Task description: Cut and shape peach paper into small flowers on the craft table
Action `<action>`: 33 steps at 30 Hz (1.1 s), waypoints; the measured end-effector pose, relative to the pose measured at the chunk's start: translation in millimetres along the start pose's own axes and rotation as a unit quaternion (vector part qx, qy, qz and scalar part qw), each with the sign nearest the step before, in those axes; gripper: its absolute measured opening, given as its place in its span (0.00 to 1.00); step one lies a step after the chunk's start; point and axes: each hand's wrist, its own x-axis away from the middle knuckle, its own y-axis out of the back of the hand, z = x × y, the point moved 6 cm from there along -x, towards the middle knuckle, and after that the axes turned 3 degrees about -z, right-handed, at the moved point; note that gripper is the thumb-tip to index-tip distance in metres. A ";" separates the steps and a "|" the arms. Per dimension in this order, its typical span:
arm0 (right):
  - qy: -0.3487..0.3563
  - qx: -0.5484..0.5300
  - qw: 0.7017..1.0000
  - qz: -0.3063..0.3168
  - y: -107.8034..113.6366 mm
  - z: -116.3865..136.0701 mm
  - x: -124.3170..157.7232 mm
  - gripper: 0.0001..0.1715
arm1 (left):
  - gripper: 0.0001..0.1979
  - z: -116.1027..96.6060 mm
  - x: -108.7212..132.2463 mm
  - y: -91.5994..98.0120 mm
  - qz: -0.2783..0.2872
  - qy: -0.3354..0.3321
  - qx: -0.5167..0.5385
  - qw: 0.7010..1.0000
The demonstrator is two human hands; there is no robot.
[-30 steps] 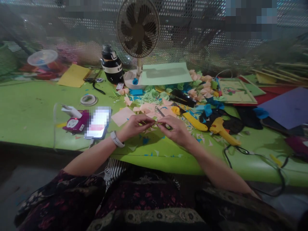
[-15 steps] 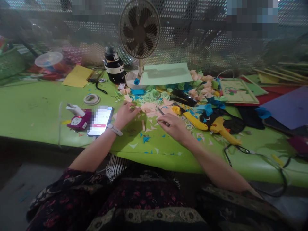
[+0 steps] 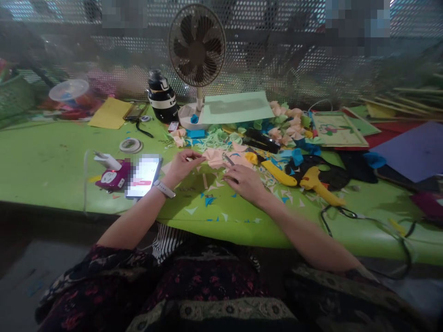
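Observation:
My left hand [image 3: 183,166] is closed in a pinch at the left edge of a piece of peach paper [image 3: 214,158]. A pale watch [image 3: 164,188] is on that wrist. My right hand [image 3: 245,183] is closed around small scissors [image 3: 228,160]. Their metal blades point up and left towards the peach paper; the handles are mostly hidden by the fingers. Between the hands, a thin peach strip [image 3: 205,181] lies on the green table [image 3: 187,226]. White and blue paper snippets [image 3: 209,200] are scattered around it.
Left of my hands are a lit phone [image 3: 143,177], a purple plug adapter [image 3: 116,177] and a tape roll [image 3: 130,145]. A fan [image 3: 197,50] and black bottle [image 3: 162,99] stand behind. To the right lie a stapler [image 3: 261,140], yellow cutter [image 3: 278,173], glue gun [image 3: 321,186] and cables.
The fingertips of my left hand have drawn together at the peach paper's edge. My right hand has shifted slightly left with the scissors. The whole view has tilted a little.

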 end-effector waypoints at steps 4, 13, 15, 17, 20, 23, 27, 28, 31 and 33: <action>0.002 -0.018 0.996 -0.083 11.9 3.5 -1.0 0.08 | 0.13 -1.4 4.1 -3.9 0.006 0.011 0.047 0.999; -0.002 -0.060 0.973 -0.225 44.0 21.9 0.3 0.04 | 0.06 -40.7 29.8 -19.1 -0.006 -0.212 -0.035 0.977; -0.013 -0.065 0.972 -0.226 44.1 22.7 0.6 0.04 | 0.05 -47.3 35.4 -22.1 -0.008 -0.235 -0.049 0.971; -0.014 -0.065 0.971 -0.231 44.7 23.6 1.1 0.04 | 0.04 -52.5 39.9 -25.0 -0.004 -0.252 -0.055 0.966; -0.005 -0.052 0.969 -0.240 46.4 25.2 1.8 0.04 | 0.03 -58.2 45.4 -27.8 0.001 -0.269 -0.049 0.962; -0.001 -0.019 0.971 -0.236 47.0 26.3 2.1 0.03 | 0.04 -59.4 48.3 -29.9 0.008 -0.259 -0.038 0.965; 0.021 0.037 0.970 -0.238 47.4 29.7 2.9 0.04 | 0.04 -59.2 50.5 -31.9 0.012 -0.245 -0.052 0.968; 0.027 0.050 0.969 -0.239 47.4 30.7 3.0 0.04 | 0.04 -59.4 51.0 -32.1 0.012 -0.247 -0.055 0.967; 0.032 0.082 0.971 -0.223 46.2 32.2 2.7 0.05 | 0.03 -61.0 53.0 -32.5 0.010 -0.266 -0.071 0.961; 0.033 0.100 0.974 -0.202 44.7 33.1 2.2 0.06 | 0.02 -61.9 54.6 -33.2 0.012 -0.282 -0.091 0.955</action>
